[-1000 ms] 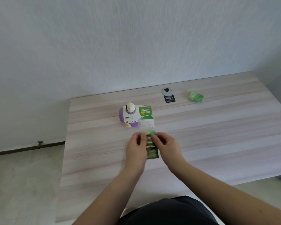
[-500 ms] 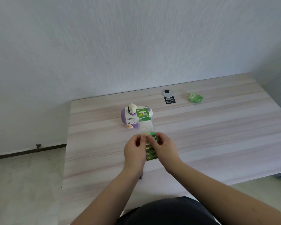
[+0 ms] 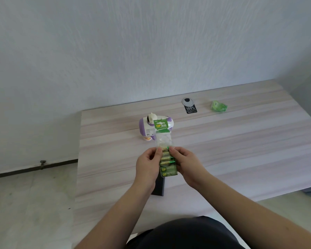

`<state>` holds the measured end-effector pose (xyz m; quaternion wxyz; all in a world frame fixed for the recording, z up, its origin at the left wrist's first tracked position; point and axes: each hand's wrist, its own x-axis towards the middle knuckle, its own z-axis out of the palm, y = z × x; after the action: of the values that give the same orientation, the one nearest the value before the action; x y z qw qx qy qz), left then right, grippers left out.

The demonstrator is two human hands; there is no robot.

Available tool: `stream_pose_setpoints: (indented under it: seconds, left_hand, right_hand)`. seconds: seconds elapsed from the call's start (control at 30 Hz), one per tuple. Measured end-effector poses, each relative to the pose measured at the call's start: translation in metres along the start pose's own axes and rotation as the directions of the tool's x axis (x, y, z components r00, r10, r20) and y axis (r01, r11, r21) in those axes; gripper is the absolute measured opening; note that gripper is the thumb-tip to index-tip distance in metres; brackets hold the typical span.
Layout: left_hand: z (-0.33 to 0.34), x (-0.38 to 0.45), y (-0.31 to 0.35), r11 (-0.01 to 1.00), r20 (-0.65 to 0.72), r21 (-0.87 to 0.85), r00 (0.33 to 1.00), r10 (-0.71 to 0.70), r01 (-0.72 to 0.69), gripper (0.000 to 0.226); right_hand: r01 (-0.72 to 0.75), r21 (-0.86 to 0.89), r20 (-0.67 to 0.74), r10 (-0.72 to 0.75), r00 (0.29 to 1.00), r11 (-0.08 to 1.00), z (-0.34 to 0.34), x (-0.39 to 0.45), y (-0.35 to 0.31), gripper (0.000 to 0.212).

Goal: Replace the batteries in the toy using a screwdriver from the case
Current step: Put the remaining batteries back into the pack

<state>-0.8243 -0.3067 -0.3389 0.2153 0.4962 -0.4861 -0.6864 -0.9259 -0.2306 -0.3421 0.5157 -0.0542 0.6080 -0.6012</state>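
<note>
My left hand (image 3: 147,167) and right hand (image 3: 188,164) both pinch the battery pack (image 3: 166,157) above the bench (image 3: 241,150), the toy (image 3: 151,128) behind it.

Battery pack (image 3: 166,159) green; toy (image 3: 152,128) white-purple; table (image 3: 241,150) pale woodgrain stripes; wrapper (image 3: 219,106) green.

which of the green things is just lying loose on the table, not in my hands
The crumpled green wrapper at the far right, beside the black tag. The green battery pack is gripped between both hands.
</note>
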Motion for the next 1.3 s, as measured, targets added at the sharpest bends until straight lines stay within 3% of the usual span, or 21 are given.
stream_pose_setpoints:
  seconds: [0.13,0.33,0.73,0.87,0.93,1.03,1.17,1.3]
  left_hand:
    - [-0.008,0.003,-0.001,1.000,0.028,-0.013,0.999,-0.026,0.026,0.017]
    - [-0.017,0.006,-0.003,0.999,0.038,0.035,0.999,0.009,-0.011,0.012]
    - [-0.028,0.016,-0.014,0.994,0.195,0.114,0.980,-0.021,-0.002,0.017]
    - [-0.029,0.026,-0.012,0.978,0.288,0.206,0.956,-0.051,-0.010,0.040]
    - [-0.031,0.034,-0.015,0.964,0.280,0.264,0.959,-0.048,-0.029,0.043]
    - [-0.034,0.046,-0.029,0.946,0.212,0.321,0.977,-0.033,-0.038,0.031]
    - [-0.035,0.058,-0.062,0.830,0.176,0.556,0.983,-0.056,-0.052,0.023]
    - [-0.024,0.050,-0.096,0.646,0.208,0.759,0.971,-0.120,-0.083,0.040]
  right_hand:
    - [0.047,-0.034,-0.009,-0.047,0.999,0.998,0.006,0.000,0.005,0.026]
    - [0.091,-0.221,-0.090,-0.114,0.989,0.971,0.013,0.000,0.015,0.022]
    - [0.119,-0.215,-0.182,-0.160,0.970,0.969,0.014,-0.006,0.029,0.019]
    - [0.129,-0.219,-0.224,-0.179,0.958,0.967,0.010,-0.007,0.030,0.018]
    - [0.130,-0.215,-0.250,-0.183,0.951,0.968,0.007,-0.007,0.031,0.018]
    - [0.117,-0.171,-0.295,-0.164,0.941,0.978,0.001,-0.009,0.032,0.017]
    - [0.094,-0.116,-0.353,-0.129,0.927,0.989,-0.012,-0.009,0.038,0.016]
    - [0.059,-0.104,-0.358,-0.093,0.929,0.993,-0.029,-0.009,0.043,0.018]
